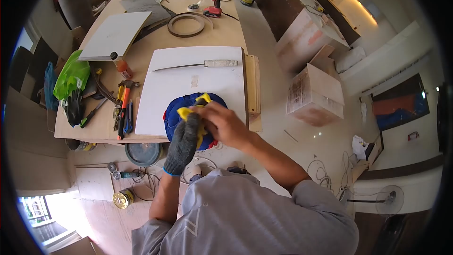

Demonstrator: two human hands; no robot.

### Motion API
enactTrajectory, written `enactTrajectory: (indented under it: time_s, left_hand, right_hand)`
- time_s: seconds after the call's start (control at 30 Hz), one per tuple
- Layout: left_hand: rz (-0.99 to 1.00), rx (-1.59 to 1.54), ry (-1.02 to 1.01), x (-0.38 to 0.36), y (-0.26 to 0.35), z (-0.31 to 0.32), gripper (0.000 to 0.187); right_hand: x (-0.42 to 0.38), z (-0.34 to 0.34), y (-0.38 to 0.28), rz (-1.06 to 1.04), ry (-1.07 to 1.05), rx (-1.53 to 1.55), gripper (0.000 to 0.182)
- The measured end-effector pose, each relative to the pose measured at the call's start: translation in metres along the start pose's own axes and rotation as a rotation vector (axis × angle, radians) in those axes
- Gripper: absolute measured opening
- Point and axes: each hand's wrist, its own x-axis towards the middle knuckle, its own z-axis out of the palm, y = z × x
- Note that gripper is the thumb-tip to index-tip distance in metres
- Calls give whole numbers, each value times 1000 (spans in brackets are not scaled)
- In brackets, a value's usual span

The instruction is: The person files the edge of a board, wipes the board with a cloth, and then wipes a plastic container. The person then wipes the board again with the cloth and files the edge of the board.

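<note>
In the head view, my left hand (183, 137) wears a dark grey knit glove with a blue cuff edge. Its fingers close around a soft-looking yellow piece (185, 112) with dark parts, whose exact kind I cannot make out. My bare right hand (225, 123) pinches the same piece from the other side. Beneath both hands, a bundle of blue fabric (172, 113) with red bits at its edges lies on a white panel (153, 94). A long, thin blade with a pale taped handle (221, 63) rests across the panel beyond my hands.
On the wooden table (104, 130) lie a hammer (124, 95), a blue utility knife (129, 117), a bottle (121, 66) and a roll of edging (186, 25). A red drill (214, 2) stands farther back. A lidded bucket (143, 153) sits by the table's front edge; a box (315, 95) stands right.
</note>
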Motion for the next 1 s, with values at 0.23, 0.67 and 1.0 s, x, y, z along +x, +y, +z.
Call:
enactTrajectory:
  time_s: [0.23,0.67,1.0]
  left_hand:
    - [568,1032,-99,172,39,17,59]
    - [619,1228,-211,90,14,-7,56]
    - [219,1003,-168,91,27,13,46]
  right_hand:
    - [-50,-79,-2,226,212,-478,24]
    - [0,-99,152,-509,-292,-198,22]
    - [93,-160,207,-238,-263,66,13]
